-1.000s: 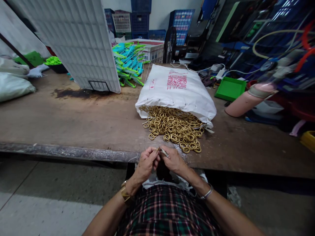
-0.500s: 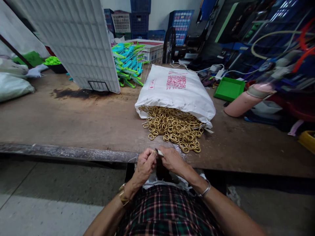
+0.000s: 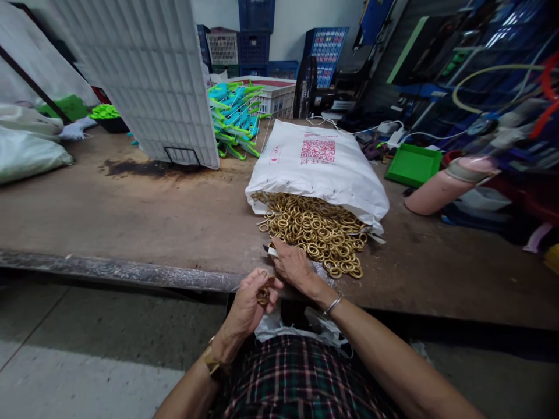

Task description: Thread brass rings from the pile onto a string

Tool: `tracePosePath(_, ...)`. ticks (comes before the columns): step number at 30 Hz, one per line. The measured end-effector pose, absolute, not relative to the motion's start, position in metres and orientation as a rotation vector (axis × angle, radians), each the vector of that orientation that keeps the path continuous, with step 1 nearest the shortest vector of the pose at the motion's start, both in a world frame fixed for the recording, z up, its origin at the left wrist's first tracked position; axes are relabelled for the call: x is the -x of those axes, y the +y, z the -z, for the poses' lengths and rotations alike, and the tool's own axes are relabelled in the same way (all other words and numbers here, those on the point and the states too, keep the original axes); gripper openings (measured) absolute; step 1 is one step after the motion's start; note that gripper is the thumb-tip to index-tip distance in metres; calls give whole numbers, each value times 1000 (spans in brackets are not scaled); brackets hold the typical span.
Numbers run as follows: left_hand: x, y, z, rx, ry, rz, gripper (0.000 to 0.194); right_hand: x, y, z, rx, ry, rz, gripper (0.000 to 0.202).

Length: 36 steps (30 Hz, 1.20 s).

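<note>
Brass-coloured rings (image 3: 325, 235) spill in a heap from the mouth of a white woven sack (image 3: 279, 157) lying on the table. My left hand (image 3: 251, 299), just off the table's front edge, has its fingers curled around a few brass rings (image 3: 262, 295). At the heap's near left side, my right hand (image 3: 293, 265) reaches over the table with its fingertips against the rings. A small knife (image 3: 272, 252) with a pale body and dark tip is held in that same hand, pointing left. What else the right fingers touch is hidden.
A white ribbed panel (image 3: 148, 87) stands on a wire foot at the left. Behind it are blue and green plastic hangers (image 3: 238, 119). A green tray (image 3: 414, 165) and a pink cylinder (image 3: 441, 189) are on the right. The table edge (image 3: 131, 276) runs before me.
My hands have moved apart. The right, still holding the small knife, went forward to the heap of rings; the left dropped slightly and turned, showing rings in its fingers. The view shifted slightly.
</note>
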<state>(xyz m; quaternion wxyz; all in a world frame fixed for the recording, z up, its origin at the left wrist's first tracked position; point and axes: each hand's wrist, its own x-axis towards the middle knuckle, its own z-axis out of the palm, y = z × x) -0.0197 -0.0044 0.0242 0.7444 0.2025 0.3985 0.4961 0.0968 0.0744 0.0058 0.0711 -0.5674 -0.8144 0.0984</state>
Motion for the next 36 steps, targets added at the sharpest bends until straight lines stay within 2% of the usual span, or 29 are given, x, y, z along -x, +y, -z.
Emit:
tracePosePath(5,25,-2,-19,-336,806,-1047,31,-95,79,-4,1819,-2424,-303,26)
tracePosePath(8,27,1,-16,-269,753,-1051,24,-96,79,-5,1841,-2400,-323,25)
tracePosePath(13,27,7,-15,-246,810,-1101,25,-103,74,-5,1755,-2372,-388,27)
tracePosePath(20,12,10,-8,-594,1116,-1159,36,-125,52,0,1471,-2047,-649,9)
tracePosePath(25,2,12,-6,-908,1235,-970,34,-137,32,-6,1354,-1984,-825,3)
tracePosePath(30,-6,14,-9,-967,1197,-928,33,-142,28,-12,1358,-1759,-1020,9)
tracePosePath(36,-14,11,-12,-956,1220,-961,32,-144,28,-3,1387,-1350,-1423,28)
